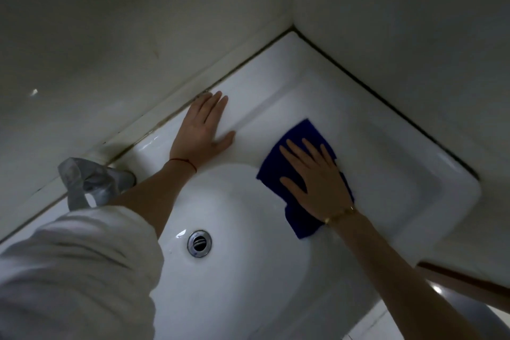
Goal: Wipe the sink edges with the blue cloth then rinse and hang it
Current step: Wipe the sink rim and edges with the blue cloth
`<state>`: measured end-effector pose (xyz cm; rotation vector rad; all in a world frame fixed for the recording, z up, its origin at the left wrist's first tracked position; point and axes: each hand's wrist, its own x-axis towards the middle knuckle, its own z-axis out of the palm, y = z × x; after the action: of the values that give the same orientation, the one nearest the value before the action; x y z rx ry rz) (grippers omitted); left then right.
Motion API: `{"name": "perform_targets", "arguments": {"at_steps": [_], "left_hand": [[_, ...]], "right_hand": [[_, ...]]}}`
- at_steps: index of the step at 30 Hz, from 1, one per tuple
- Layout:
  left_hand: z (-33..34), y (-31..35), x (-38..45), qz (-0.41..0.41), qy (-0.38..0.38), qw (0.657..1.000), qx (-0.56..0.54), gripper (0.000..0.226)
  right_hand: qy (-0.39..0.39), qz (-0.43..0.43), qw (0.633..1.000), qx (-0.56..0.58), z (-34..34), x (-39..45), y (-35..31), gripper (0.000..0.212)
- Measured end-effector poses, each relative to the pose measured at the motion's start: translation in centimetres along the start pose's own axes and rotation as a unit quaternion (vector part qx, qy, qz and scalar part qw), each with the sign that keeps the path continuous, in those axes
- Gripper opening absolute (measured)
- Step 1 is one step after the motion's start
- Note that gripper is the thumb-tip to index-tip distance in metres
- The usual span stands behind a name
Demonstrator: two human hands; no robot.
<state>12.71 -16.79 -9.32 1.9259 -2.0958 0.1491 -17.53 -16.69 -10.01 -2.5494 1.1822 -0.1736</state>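
The right hand (314,179) presses flat on the cloth (300,132) at the sink (414,174) ledge; the left hand (205,124) braces, flat and empty. Keep the palm down and sweep along the rim, which looks dim, perhaps wet.

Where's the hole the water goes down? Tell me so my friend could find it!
Start at the white sink in the wall corner. Look down into its round bowl, below the blue cloth under the right hand. The drain is the only shiny metal ring there, with a dark middle.

right hand (317,182) flat on the blue cloth (300,146) on the sink (414,188) edge, left hand (204,127) flat on the back rim.
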Motion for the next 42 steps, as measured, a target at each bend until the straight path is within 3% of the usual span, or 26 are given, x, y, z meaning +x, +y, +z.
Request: {"name": "perform_targets", "arguments": {"at_steps": [4,8,12,17,27,35,39,42], "left_hand": [[0.0,0.0,0.0,0.002,0.012,1.000,-0.003,0.070],[0.1,0.0,0.0,0.002,0.015,1.000,0.000,0.070],[0.1,0.2,0.0,0.000,0.010,1.000,0.001,0.071],[0.1,0.1,0.0,-0.001,0.007,1.000,0.000,0.071],[0.1,0.1,0.0,-0.003,0.007,1.000,-0.005,0.071],[0.2,0.1,0.0,0.009,0.021,1.000,0.006,0.070],[0.1,0.1,0.0,0.007,0.015,1.000,0.007,0.069],[0.3,0.0,-0.1,0.012,0.025,1.000,0.003,0.068]], "right_hand": [[0.045,0.099,0.994,-0.014,-0.8,-3.3,2.6,0.062],[0.062,0.192,0.979,-0.027,-1.5,-1.2,3.9,0.066],[0.031,0.154,0.987,-0.038,-1.4,0.8,2.3,0.065],[0.003,0.073,0.997,-0.033,-0.5,-3.6,1.0,0.061],[0.054,0.190,0.980,-0.028,-1.8,-2.6,3.4,0.064],[0.018,0.075,0.996,-0.034,-0.5,6.6,0.2,0.064],[-0.016,-0.027,0.999,-0.021,0.6,4.5,-2.0,0.060],[-0.020,-0.054,0.998,-0.020,-0.2,1.2,0.3,0.055]]}}
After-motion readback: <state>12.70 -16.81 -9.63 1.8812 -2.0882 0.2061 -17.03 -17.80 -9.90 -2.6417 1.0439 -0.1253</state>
